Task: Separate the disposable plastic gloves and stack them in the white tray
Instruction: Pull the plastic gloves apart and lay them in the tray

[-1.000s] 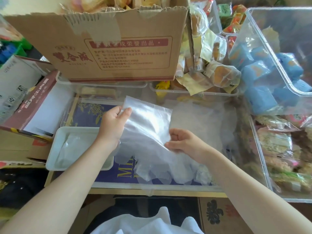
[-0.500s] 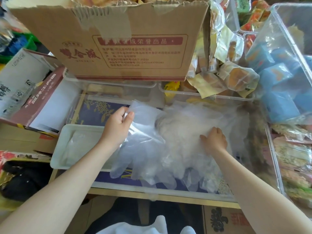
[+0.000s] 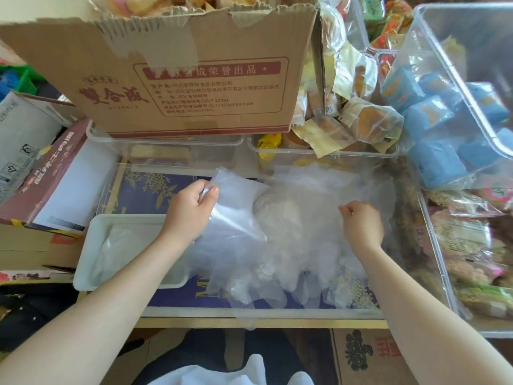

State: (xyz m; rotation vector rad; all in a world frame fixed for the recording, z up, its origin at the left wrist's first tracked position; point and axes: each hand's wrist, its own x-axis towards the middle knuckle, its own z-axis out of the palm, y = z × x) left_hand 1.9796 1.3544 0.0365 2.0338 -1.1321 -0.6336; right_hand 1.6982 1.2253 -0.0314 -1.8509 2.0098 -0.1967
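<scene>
Fingers of the left hand pinch the cuff of one glove, held just right of the white tray, while the right hand nips film on the heaped gloves in the clear bin. Clinging film could likely drag a second glove along, or the held one may snag. Half a second ago the right hand lay flat on the heap; now it pinches.

- The tray by the left hand was white.
- The gloves were clear.
- The board beneath was navy with gold leaf sprigs.
</scene>
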